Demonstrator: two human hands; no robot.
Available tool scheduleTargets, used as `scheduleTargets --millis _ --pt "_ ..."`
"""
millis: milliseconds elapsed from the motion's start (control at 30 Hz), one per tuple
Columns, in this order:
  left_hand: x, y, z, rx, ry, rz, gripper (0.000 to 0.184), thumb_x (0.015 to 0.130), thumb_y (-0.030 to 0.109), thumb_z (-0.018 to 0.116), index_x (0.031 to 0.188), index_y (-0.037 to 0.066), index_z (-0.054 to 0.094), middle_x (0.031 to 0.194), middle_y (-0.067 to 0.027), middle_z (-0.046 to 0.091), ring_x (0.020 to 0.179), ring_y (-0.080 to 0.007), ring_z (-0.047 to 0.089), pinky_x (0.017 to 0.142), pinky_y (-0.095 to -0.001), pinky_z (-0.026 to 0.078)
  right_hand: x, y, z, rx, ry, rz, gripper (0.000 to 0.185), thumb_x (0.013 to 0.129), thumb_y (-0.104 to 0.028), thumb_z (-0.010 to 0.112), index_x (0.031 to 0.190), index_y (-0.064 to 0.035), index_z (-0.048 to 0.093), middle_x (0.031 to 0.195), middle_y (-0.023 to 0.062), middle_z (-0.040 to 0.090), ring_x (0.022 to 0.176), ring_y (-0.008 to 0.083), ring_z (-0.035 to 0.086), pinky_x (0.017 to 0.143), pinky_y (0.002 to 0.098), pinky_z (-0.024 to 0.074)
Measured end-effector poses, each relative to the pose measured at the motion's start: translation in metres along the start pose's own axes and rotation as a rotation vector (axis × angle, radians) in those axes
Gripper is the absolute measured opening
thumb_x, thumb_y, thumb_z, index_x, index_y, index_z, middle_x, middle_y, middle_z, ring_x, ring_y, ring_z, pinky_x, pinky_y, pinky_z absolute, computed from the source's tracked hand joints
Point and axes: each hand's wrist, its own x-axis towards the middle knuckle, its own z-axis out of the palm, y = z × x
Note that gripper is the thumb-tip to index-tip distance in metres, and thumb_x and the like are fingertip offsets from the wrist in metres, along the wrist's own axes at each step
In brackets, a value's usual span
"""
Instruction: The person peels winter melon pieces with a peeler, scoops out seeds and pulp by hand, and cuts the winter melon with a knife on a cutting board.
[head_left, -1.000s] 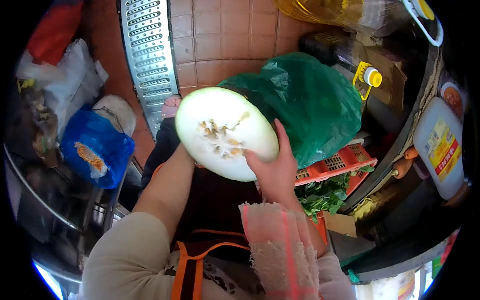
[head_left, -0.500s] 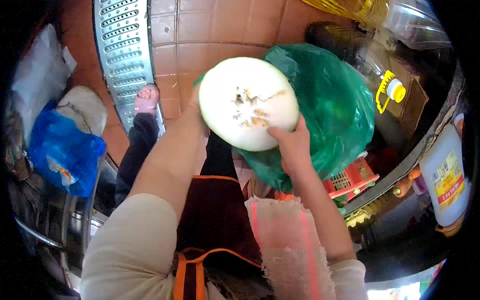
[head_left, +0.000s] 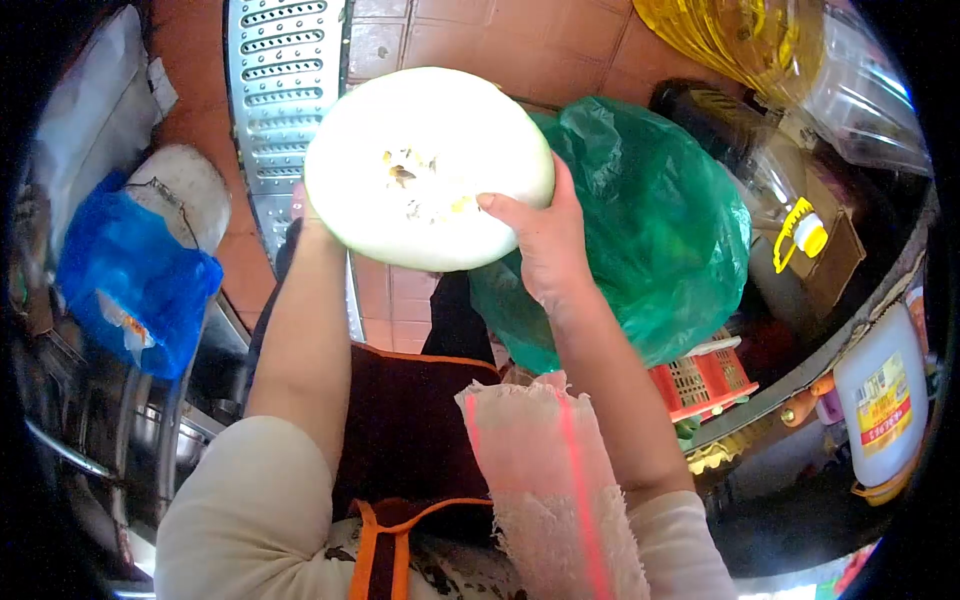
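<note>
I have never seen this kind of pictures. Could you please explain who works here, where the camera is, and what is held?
No machine works here; it is a bare-handed person. One camera, worn on the head, looks forward and down. The right hand holds a large cut gourd, thumb near its seedy middle; the left forearm reaches its left edge, where the left hand is hidden. Below you see a tiled floor with a metal grate, a green plastic bag on the right and a blue bag on the left.

Head-worn view, facing forward and down; right hand [head_left: 548,235] near, tiled floor [head_left: 540,35] beyond
</note>
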Motion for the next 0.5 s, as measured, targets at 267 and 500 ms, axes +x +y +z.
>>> scheduleTargets --millis 267,500 --pt "-0.056 0.04 0.052 0.627 -0.102 0.287 0.04 0.087 0.034 0.048 0.112 0.002 0.056 0.116 -0.0103 0.054 0.104 -0.0192 0.052 0.089 -0.03 0.043 -0.047 -0.022 -0.009 0.129 0.007 0.207 0.079 0.062 -0.005 0.075 0.128 0.0001 0.032 0.118 0.0157 0.05 0.108 0.0262 0.051 0.094 0.0377 0.0412" --pt "-0.064 -0.036 0.107 0.581 -0.172 -0.017 0.024 0.089 0.023 0.046 0.103 0.008 0.058 0.097 -0.0031 0.058 0.093 -0.014 0.052 0.082 -0.0269 0.042 -0.094 -0.078 -0.07 -0.058 0.237 0.246 0.055 0.085 -0.03 0.056 0.13 -0.0055 0.035 0.118 0.0105 0.053 0.104 0.0214 0.056 0.081 0.0347 0.0499"
